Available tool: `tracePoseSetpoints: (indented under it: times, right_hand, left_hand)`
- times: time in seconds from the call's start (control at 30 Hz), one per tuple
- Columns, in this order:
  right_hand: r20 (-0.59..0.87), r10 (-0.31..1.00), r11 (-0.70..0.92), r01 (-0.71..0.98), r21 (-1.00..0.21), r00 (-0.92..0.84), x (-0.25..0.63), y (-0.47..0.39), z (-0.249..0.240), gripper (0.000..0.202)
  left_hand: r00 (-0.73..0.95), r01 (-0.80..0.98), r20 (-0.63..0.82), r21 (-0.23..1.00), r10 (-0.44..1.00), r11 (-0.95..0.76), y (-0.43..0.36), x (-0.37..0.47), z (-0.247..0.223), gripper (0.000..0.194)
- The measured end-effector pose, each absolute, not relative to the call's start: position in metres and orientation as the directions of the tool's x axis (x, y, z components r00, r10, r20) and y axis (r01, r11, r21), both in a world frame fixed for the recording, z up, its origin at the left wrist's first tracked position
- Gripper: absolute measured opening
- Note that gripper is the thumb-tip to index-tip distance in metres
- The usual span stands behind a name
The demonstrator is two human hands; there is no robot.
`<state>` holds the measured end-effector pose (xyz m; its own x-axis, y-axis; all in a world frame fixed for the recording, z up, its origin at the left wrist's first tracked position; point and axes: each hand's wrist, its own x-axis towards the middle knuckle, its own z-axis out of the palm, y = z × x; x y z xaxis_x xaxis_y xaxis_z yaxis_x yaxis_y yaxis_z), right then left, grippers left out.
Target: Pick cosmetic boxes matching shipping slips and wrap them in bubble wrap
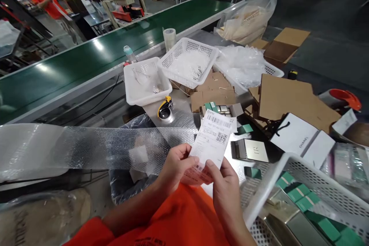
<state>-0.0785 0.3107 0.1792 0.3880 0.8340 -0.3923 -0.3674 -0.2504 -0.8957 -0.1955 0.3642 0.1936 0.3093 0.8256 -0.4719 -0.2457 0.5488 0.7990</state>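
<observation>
- Pinching a printed paper shipping label (210,138) near its lower end, the left hand (176,167) and right hand (226,184) press thumbs on its face, fingers curled behind; most of the sheet extends beyond the grip.
- Both forearms reach forward beside an orange shirt (184,219), wrists angled inward, thumbtips close together.
- Right of the hands, a perforated white plastic basket (265,189) holds green and metallic boxes.
- Leftward stretches dimpled, translucent bubble wrap (86,148).
- Past the label lies flat brown cardboard (285,96).
- Farthest runs a smooth green conveyor belt (129,42).
</observation>
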Motion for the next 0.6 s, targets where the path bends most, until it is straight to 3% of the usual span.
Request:
tracePoseSetpoints:
  times: [0.6]
  right_hand:
    - [-0.395, 0.832, -0.238, -0.392, -0.889, 0.39, -0.0796, 0.3091, 0.1761, 0.037]
  left_hand:
    - [0.301, -0.245, -0.461, 0.809, 0.835, 0.535, 0.3643, -0.1942, 0.1914, 0.01]
